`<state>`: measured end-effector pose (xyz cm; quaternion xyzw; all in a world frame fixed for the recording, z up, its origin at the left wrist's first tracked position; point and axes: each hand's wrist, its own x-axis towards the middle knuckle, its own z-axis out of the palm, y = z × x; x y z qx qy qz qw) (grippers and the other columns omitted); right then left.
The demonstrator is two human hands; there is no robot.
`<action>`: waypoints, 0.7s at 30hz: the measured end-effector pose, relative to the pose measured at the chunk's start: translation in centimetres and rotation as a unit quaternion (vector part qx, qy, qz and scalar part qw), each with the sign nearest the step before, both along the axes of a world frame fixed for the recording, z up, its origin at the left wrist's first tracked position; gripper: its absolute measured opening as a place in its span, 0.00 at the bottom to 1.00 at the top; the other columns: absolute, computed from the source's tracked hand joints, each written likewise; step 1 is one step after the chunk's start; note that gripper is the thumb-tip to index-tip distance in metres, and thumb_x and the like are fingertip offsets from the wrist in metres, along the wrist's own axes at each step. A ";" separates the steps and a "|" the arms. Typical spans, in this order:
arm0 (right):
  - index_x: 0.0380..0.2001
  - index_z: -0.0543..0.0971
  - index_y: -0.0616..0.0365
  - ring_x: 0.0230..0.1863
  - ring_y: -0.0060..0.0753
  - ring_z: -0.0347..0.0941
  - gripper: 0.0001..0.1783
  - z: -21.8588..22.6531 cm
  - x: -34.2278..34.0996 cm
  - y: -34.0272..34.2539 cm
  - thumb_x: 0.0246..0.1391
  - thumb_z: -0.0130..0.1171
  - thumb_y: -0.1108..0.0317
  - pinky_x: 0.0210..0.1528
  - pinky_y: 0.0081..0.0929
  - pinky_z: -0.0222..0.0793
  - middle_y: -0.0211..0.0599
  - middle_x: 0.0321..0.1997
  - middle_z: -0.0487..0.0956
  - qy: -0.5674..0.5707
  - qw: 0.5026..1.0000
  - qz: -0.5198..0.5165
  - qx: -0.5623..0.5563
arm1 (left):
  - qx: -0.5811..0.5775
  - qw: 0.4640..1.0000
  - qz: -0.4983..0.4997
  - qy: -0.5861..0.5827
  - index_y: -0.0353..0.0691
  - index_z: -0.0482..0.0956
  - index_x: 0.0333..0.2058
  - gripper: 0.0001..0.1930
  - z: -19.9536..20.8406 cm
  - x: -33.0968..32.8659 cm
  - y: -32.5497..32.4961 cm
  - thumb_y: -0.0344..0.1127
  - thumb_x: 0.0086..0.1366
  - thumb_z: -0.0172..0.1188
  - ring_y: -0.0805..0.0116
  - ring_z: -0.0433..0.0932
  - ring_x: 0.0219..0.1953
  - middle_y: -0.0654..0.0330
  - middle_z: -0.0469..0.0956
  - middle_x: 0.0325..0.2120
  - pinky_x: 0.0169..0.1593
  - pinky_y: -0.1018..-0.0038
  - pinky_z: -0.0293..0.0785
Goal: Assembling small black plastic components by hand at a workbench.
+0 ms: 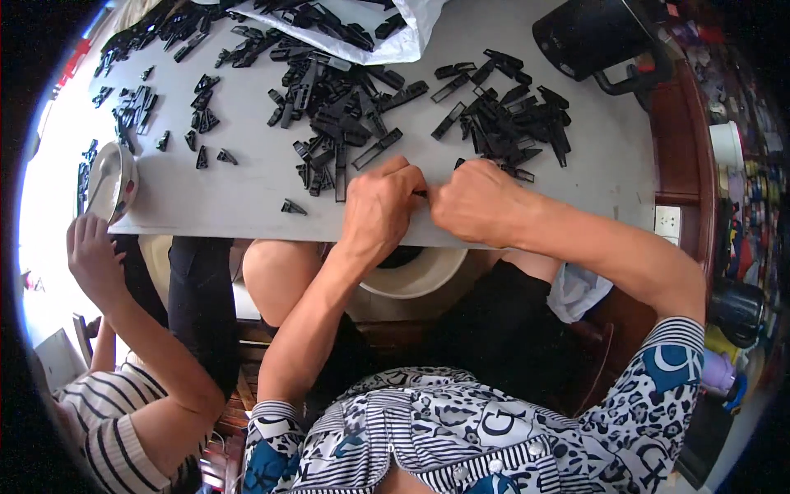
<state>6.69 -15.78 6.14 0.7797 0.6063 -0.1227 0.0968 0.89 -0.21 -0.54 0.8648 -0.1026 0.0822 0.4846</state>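
Observation:
My left hand [380, 206] and my right hand [477, 203] are both closed, knuckles up, close together over the table's near edge. Between them a sliver of a small black plastic part [420, 193] shows, pinched by the fingers; most of it is hidden. Just beyond my left hand spreads a heap of black plastic clip parts [329, 119], some of them long and frame-like. A second heap of black parts [514, 128] lies beyond my right hand. One loose black wedge-shaped piece [292, 207] rests left of my left hand.
A white plastic bag [420, 33] with black parts lies at the far side. At far right stands a black mug [568, 41]. A pale basin [428, 284] sits below the table edge. On the left, a co-worker's hand [92, 255] is by a metal bowl [127, 181].

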 end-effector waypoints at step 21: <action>0.25 0.70 0.58 0.29 0.43 0.72 0.11 -2.2 -3.2 -4.6 0.45 0.63 0.68 0.28 0.36 0.68 0.39 0.25 0.74 -0.004 0.927 -0.222 0.304 | -0.049 0.997 0.052 0.023 0.35 0.77 0.28 0.10 2.5 -1.3 1.5 0.21 0.44 0.65 0.59 0.76 0.26 0.55 0.72 0.23 0.29 0.70 0.69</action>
